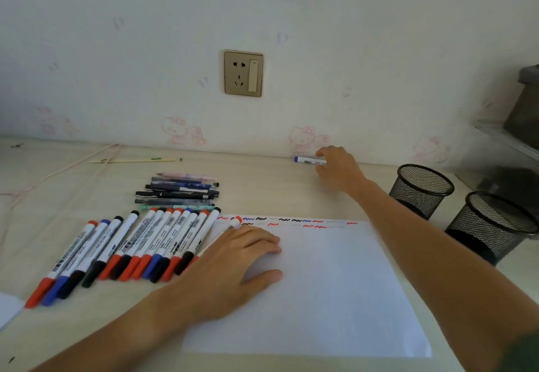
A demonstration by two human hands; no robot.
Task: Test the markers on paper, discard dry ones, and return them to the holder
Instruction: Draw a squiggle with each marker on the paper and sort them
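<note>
Right grip (335, 167) pinches our white blue-capped marker (309, 160) at the table's far edge | left grip (233, 260) lies flat on white scribbled paper (320, 284), nearer us | step: likely fetching to test | next: uncap, scribble; black mesh holders (421, 189) stand right.

Pale wallpaper (320, 36) with faint pink cartoon cats; gold socket plate (243, 73) above a light wooden desk (58, 185).

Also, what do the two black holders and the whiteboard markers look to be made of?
Holders: likely metal wire mesh, matte black; the see-through lattice and solid rim suggest it. Markers: apparently smooth plastic, white printed barrels with coloured caps. The blue one in the right hand looks the same.
</note>
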